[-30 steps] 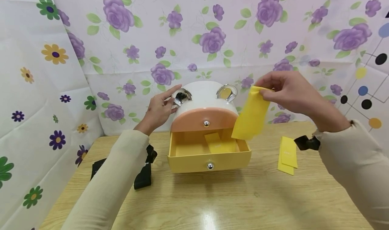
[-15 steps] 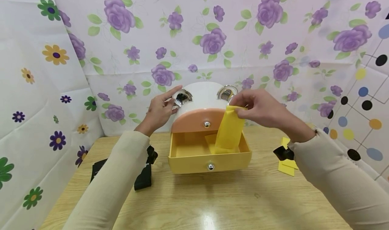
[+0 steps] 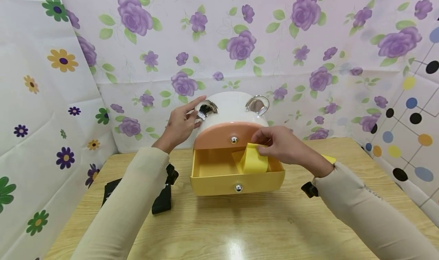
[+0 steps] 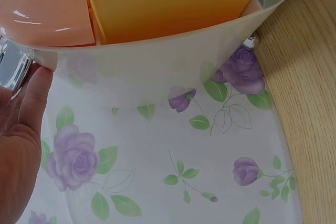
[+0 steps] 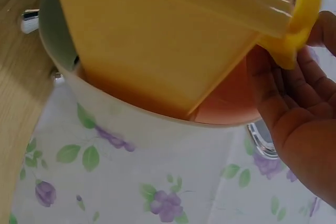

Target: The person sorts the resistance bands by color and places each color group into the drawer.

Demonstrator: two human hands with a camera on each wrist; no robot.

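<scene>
A white domed storage box (image 3: 229,103) with silver ears stands on the table. Its orange upper drawer (image 3: 219,133) is closed, and its yellow lower drawer (image 3: 214,185) is pulled out. At the box's left silver ear (image 3: 207,109), my left hand (image 3: 180,124) rests with fairly straight fingers. My right hand (image 3: 282,143) pinches the top edge of a yellow folded cloth strip (image 3: 255,161) over the right part of the lower drawer. The strip's lower part bends inside the drawer, against another yellow piece (image 3: 237,159). In the right wrist view, the strip (image 5: 304,19) curves beside the fingers.
Black folded pieces (image 3: 162,202) lie on the wooden table (image 3: 212,229) at left, partly behind the left sleeve. A yellow piece (image 3: 330,159) shows at right, mostly hidden by the right forearm. Flowered cloth (image 3: 164,42) hangs behind the box.
My right hand has moved left and down from beside the box, lowering the yellow cloth strip into the drawer, where it now bends. My left hand stays at the ear.
</scene>
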